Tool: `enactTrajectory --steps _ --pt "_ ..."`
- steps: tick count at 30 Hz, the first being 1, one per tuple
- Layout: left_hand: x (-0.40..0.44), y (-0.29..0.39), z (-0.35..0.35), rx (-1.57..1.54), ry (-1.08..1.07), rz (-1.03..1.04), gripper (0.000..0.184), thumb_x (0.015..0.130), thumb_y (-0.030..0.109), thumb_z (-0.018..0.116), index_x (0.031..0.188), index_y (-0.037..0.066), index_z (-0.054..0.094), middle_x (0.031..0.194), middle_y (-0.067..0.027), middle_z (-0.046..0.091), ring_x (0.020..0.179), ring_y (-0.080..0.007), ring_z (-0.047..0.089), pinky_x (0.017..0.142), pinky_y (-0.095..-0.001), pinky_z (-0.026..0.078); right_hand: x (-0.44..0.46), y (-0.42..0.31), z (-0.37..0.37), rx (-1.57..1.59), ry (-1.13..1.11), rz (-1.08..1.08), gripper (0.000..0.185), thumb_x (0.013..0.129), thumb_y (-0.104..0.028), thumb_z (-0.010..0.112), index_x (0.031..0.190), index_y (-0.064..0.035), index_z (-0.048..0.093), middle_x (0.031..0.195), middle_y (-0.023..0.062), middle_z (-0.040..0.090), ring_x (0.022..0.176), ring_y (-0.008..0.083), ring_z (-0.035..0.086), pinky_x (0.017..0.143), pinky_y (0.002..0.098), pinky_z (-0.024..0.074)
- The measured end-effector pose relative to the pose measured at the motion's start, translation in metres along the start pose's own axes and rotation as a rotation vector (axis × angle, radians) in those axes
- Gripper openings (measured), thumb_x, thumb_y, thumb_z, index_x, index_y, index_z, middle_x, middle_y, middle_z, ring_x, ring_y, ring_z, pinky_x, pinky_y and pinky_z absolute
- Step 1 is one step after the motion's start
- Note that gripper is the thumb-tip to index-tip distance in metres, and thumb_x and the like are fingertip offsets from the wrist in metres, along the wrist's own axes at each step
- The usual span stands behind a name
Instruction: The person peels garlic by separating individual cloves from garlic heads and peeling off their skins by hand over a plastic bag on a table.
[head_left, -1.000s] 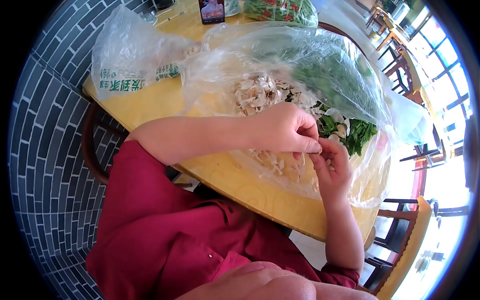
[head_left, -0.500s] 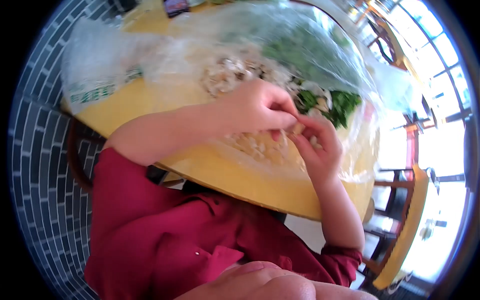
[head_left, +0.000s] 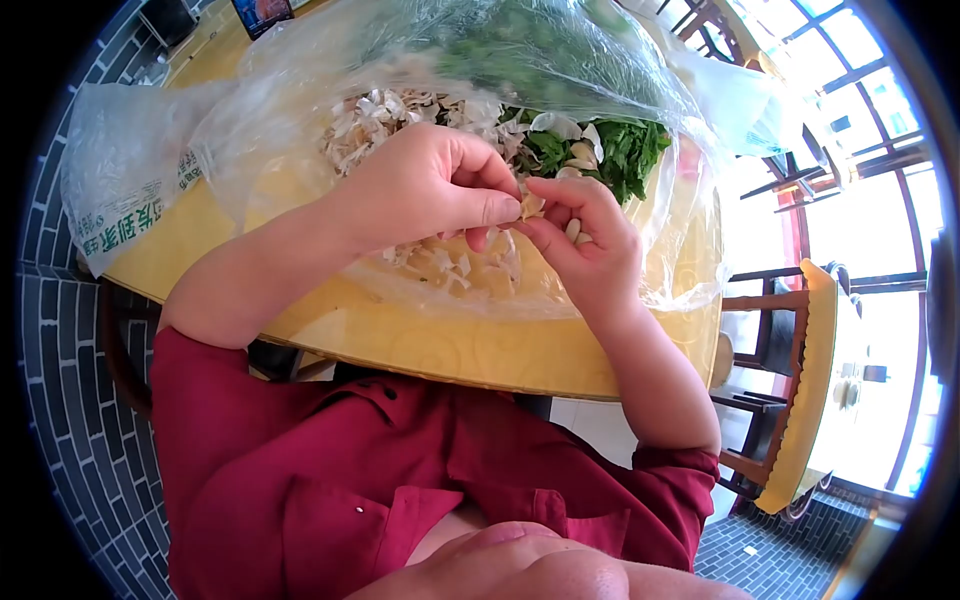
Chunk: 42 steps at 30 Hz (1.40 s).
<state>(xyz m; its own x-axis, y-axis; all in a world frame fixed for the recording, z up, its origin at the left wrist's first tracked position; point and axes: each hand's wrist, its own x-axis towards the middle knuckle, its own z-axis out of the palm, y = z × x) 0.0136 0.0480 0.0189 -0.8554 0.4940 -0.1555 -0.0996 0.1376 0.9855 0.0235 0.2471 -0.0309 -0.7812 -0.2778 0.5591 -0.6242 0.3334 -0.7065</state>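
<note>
My left hand (head_left: 430, 190) and my right hand (head_left: 595, 235) meet above the table. Between their fingertips is a garlic clove (head_left: 532, 207) with papery skin on it, pinched from both sides. Tucked in the curled fingers of my right hand are pale peeled cloves (head_left: 574, 230). Loose garlic skins (head_left: 450, 265) lie on clear plastic just below my hands, and a bigger heap of skins (head_left: 375, 120) sits behind my left hand. Beyond my right hand, more cloves (head_left: 582, 155) rest against leafy greens (head_left: 630, 160).
A large clear plastic bag (head_left: 480, 50) covers more greens at the back. Another bag with green print (head_left: 130, 190) hangs over the left edge of the yellow table (head_left: 480, 355). A phone (head_left: 262, 14) stands at the far left. Chairs (head_left: 780, 350) are to the right.
The view has shifted, so the table and both hands appear farther left and higher. My hands stay together at the garlic clove, with small finger movements.
</note>
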Motion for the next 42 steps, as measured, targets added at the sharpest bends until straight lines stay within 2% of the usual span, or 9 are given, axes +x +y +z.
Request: enactTrajectory --steps 8,23,27,30,36,38,42 --pt "0.001 -0.005 -0.001 0.052 0.015 0.058 0.012 0.082 0.007 0.066 0.09 -0.001 0.063 0.076 -0.0026 0.064 0.06 -0.0039 0.053 0.05 -0.0178 0.041 0.0 -0.002 0.0 -0.029 0.038 -0.068 0.03 0.069 -0.001 0.076 0.097 -0.0058 0.066 0.081 0.0058 0.059 0.058 0.0116 0.056 0.052 0.0233 0.0449" --pt "0.004 -0.017 0.004 0.069 0.088 0.041 0.007 0.079 0.003 0.06 0.085 -0.001 0.061 0.076 -0.0027 0.062 0.067 -0.0058 0.055 0.058 -0.0204 0.043 0.0 0.003 0.008 -0.12 0.072 -0.143 0.029 0.068 0.0 0.075 0.095 -0.0064 0.065 0.08 0.0081 0.059 0.065 0.02 0.059 0.055 0.0278 0.0472" --pt "0.005 -0.02 0.004 0.162 0.109 0.11 0.005 0.078 0.003 0.059 0.082 0.0 0.059 0.075 -0.0012 0.06 0.066 -0.0046 0.053 0.057 -0.02 0.042 0.0 0.002 0.01 -0.151 0.079 -0.188 0.03 0.067 0.0 0.075 0.095 -0.0066 0.065 0.079 0.008 0.059 0.064 0.0204 0.058 0.055 0.0277 0.0473" --pt "0.006 -0.021 0.004 0.175 0.105 0.152 0.002 0.078 0.002 0.057 0.079 0.0 0.057 0.072 0.0001 0.058 0.064 -0.0038 0.05 0.056 -0.02 0.04 0.0 -0.003 0.008 -0.134 0.036 -0.059 0.027 0.069 -0.001 0.074 0.094 -0.0065 0.064 0.081 0.0074 0.06 0.064 0.0176 0.059 0.055 0.026 0.0473" --pt "0.005 -0.015 0.003 0.076 0.062 0.139 0.002 0.078 0.002 0.054 0.079 0.002 0.054 0.071 -0.0009 0.058 0.06 -0.0048 0.05 0.052 -0.021 0.039 0.0 0.0 0.004 0.309 -0.124 0.333 0.027 0.079 -0.005 0.071 0.103 -0.0045 0.059 0.083 0.002 0.06 0.071 0.008 0.059 0.061 0.022 0.0467" --pt "0.006 -0.017 0.001 -0.044 0.051 0.153 0.005 0.077 0.005 0.056 0.079 0.001 0.055 0.07 -0.0029 0.06 0.059 -0.006 0.053 0.05 -0.0224 0.04 0.003 -0.001 0.001 0.548 -0.142 0.401 0.028 0.082 -0.006 0.068 0.107 -0.0038 0.056 0.083 0.0017 0.059 0.069 0.007 0.056 0.06 0.0212 0.0447" --pt "0.006 -0.014 -0.002 -0.076 0.001 0.142 0.006 0.078 0.0 0.049 0.083 0.003 0.052 0.076 -0.0029 0.058 0.059 -0.007 0.053 0.051 -0.0208 0.04 0.004 0.0 -0.007 0.894 -0.155 0.504 0.024 0.089 -0.008 0.06 0.111 -0.0031 0.051 0.084 0.0036 0.06 0.061 0.0055 0.045 0.054 0.0194 0.0366"
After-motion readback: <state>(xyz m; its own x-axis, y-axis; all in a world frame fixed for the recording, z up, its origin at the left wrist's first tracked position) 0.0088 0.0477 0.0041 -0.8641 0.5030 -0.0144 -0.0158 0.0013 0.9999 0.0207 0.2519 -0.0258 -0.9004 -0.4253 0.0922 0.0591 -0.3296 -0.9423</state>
